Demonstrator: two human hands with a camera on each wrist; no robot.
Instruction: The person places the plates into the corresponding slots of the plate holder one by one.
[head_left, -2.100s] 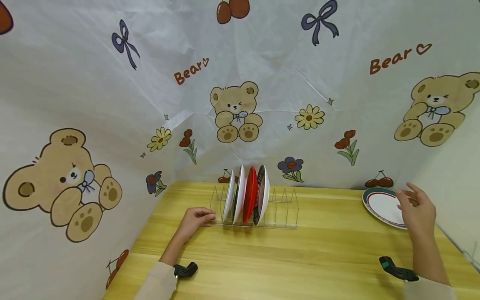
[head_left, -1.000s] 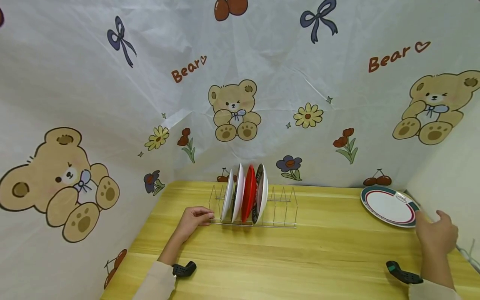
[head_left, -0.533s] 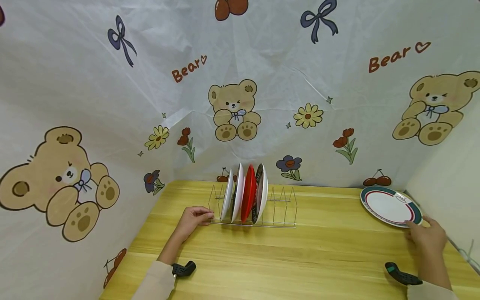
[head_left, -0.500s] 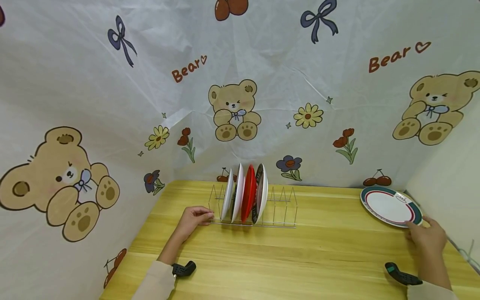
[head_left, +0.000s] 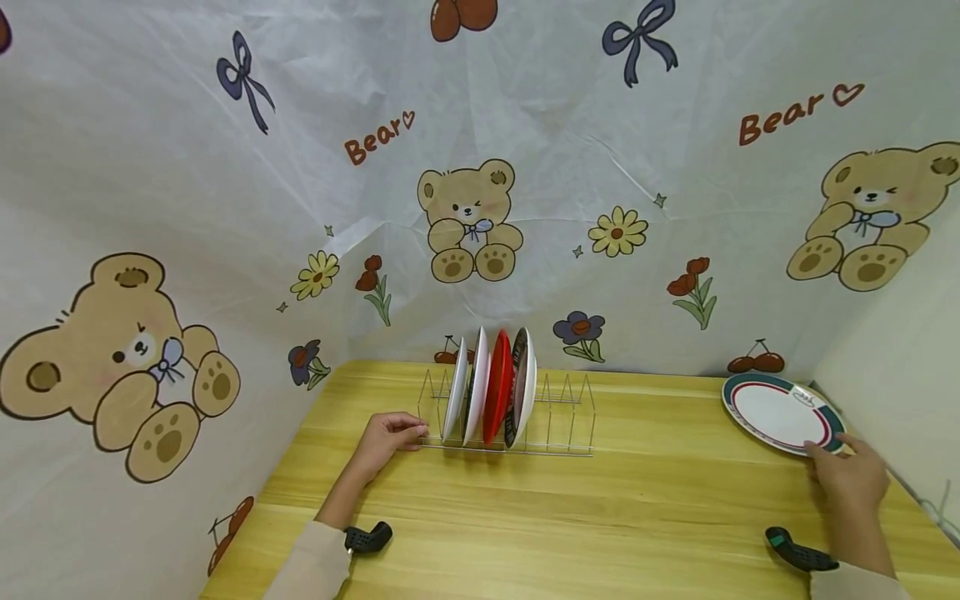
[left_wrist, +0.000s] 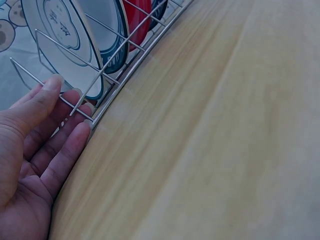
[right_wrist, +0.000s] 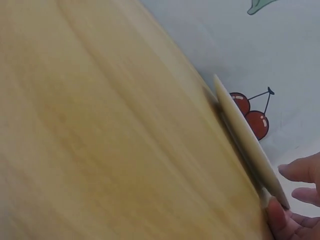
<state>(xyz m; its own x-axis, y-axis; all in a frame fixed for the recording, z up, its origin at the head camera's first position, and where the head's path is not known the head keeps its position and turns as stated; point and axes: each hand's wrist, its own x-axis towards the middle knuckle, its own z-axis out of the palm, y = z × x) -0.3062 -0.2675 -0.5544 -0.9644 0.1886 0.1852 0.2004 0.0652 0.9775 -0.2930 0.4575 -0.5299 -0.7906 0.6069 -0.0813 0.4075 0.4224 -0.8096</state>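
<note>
A white plate with a green and red rim [head_left: 776, 412] lies at the table's far right corner. My right hand [head_left: 840, 475] is at its near edge. The right wrist view shows the plate [right_wrist: 245, 135] edge-on, with the thumb below the rim and fingers [right_wrist: 297, 172] beyond it, pinching it. A wire dish rack [head_left: 558, 417] stands at the back middle. It holds several upright plates, among them a red one [head_left: 498, 387]. My left hand [head_left: 386, 437] rests at the rack's left end. Its straight fingers [left_wrist: 52, 87] touch the end wires of the rack [left_wrist: 135, 55].
The yellow wooden table [head_left: 600, 517] is walled on three sides by white cloth printed with bears [head_left: 468, 221]. Black wrist mounts [head_left: 367, 540] [head_left: 795, 554] sit on both forearms near the front edge.
My right hand dropped from above the plate, swung out to its right side, then came in to take the near rim. The left hand and rack stayed put.
</note>
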